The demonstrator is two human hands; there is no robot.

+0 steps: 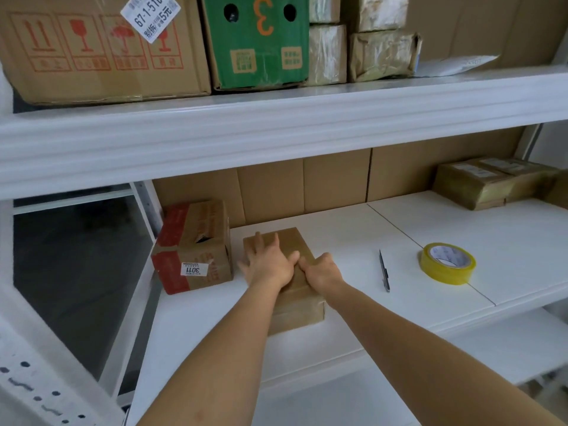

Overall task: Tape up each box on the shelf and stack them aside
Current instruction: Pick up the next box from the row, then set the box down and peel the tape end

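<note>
Head view: a person's two bare forearms reach over a white shelf to a plain brown box lying flat near its front edge. The left hand lies flat on the box top, fingers straight and spread, pressing down. The right hand rests beside it on the same top, touching the left thumb, with fingers curled under; whether they pinch anything cannot be told. Just left of the box, nearly touching it, stands a red-printed carton bearing a small white label, its top flap torn open. To the right of the box, apart from it, a slim dark pen-like tool lies on the shelf, and farther right sits a roll of yellowish tape. At the far right rear of the shelf rest wrapped parcels. On the upper shelf stand a large carton with red handling symbols, a green box and more tape-wrapped parcels.
</note>
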